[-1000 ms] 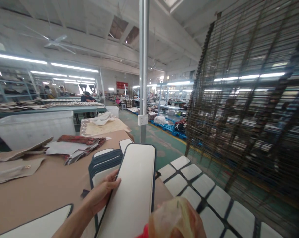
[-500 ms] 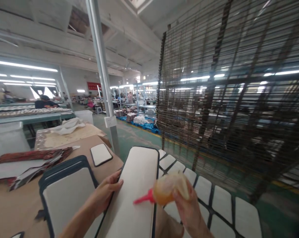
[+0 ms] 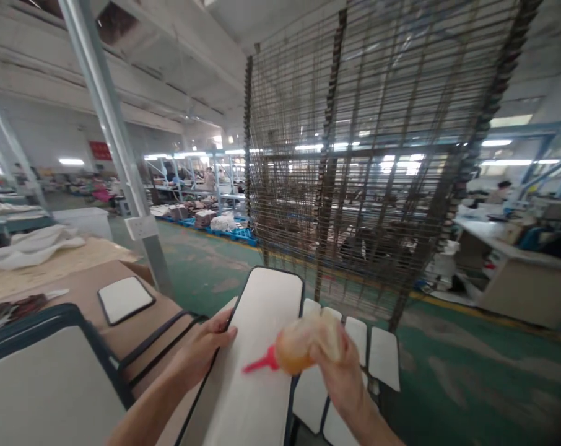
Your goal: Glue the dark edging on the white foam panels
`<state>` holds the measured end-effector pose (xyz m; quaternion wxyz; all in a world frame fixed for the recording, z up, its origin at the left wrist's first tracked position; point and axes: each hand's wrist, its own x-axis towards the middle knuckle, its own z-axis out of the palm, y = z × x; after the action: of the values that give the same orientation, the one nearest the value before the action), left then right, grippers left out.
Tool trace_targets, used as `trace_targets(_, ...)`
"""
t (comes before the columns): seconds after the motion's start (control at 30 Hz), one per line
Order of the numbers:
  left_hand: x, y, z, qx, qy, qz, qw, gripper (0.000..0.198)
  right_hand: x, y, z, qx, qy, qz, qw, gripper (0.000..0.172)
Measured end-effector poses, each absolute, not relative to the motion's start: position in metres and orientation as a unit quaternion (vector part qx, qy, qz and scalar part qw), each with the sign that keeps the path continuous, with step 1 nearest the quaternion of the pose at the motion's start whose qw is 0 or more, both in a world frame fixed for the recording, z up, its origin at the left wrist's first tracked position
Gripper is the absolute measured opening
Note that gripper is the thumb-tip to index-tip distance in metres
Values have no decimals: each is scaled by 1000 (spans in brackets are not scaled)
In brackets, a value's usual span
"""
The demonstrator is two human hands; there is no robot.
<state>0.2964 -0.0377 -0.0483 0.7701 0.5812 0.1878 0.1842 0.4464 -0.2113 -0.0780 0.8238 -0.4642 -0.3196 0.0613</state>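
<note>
A long white panel with a dark edge and rounded corners [image 3: 273, 303] is tilted up in front of me. My left hand [image 3: 204, 350] grips it by its left edge, thumb on the white face. In my right hand [image 3: 340, 375] is a squeeze bottle [image 3: 296, 347] with amber liquid inside, held on its side. Its red nozzle [image 3: 262, 362] points left, close over the panel's face; whether the tip touches is too blurred to tell. Several smaller white pieces [image 3: 383, 356] lie in rows behind and below my right hand.
A stack of dark-edged white panels [image 3: 39, 384] sits at the left on a brown-covered table [image 3: 117, 272], with a single smaller panel [image 3: 125, 300] beyond it. A metal post [image 3: 113, 130] rises behind the table. A large wire rack [image 3: 290, 155] stands ahead on the green floor.
My view has swung to the right, so the table and post sit further left. The panel stays in my left hand and the bottle in my right, its nozzle still over the panel.
</note>
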Motion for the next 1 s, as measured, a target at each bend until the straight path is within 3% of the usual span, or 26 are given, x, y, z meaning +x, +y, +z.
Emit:
trace_targets(0.1,309,-41,-54,587,173,191,767,64,427,-236,-89,-447,-336,108,822,48)
trace_targets(0.23,317,-48,-54,597,154,180,767,54,469,-235,-70,-445,-278,33,851,43)
trace_targets(0.37,325,-43,-50,591,138,150,780,60,496,-231,-65,-452,-234,-19,860,50)
trace_targets(0.53,338,-12,-56,585,161,138,783,70,454,-241,-99,-473,-261,107,835,53)
trace_targets(0.67,348,9,-62,584,155,123,788,62,475,-225,-88,-450,-210,13,868,44)
trace_targets(0.77,359,23,-69,570,175,124,793,59,502,-211,-81,-439,-176,-39,880,46)
trace_targets(1.0,400,65,-115,542,318,88,773,70,440,-202,-147,-491,-152,35,857,55)
